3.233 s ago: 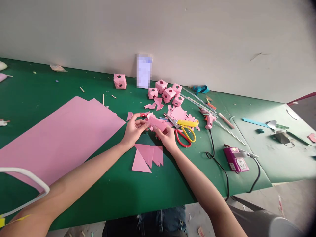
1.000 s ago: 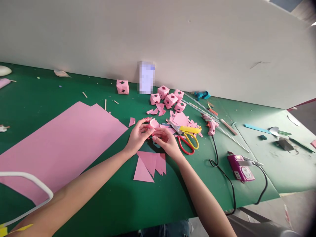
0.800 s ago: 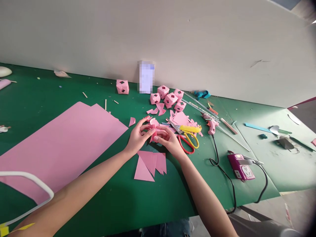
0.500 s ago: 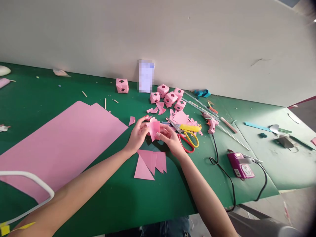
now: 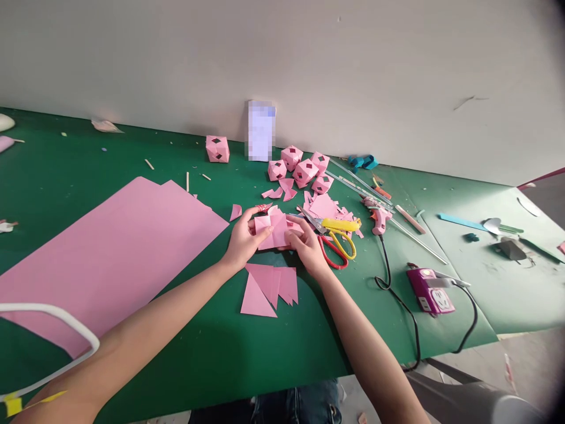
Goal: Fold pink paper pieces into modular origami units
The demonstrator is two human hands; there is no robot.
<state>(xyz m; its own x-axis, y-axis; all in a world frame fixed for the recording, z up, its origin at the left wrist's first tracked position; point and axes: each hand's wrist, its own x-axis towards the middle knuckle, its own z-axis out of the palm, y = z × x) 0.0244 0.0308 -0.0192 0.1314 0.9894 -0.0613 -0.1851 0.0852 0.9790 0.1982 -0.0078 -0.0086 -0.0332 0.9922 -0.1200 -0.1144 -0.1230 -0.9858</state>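
Creased pink paper (image 5: 275, 229) is being held between the near and far edges of the tabletop (image 5: 176, 368). Large pink sheets (image 5: 115, 253) are lying toward the left end. The grip of the left hand (image 5: 242, 240) is clasping the paper's left side, that of the right hand (image 5: 308, 248) its right. Pink boxes (image 5: 305, 175) are sitting near the far edge.

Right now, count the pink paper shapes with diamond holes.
6. Lone shape left of the blurred panel; five cluster right of it: leftmost shape, back shape, middle shape, rear-right shape, front-right shape. Others could be hidden behind.
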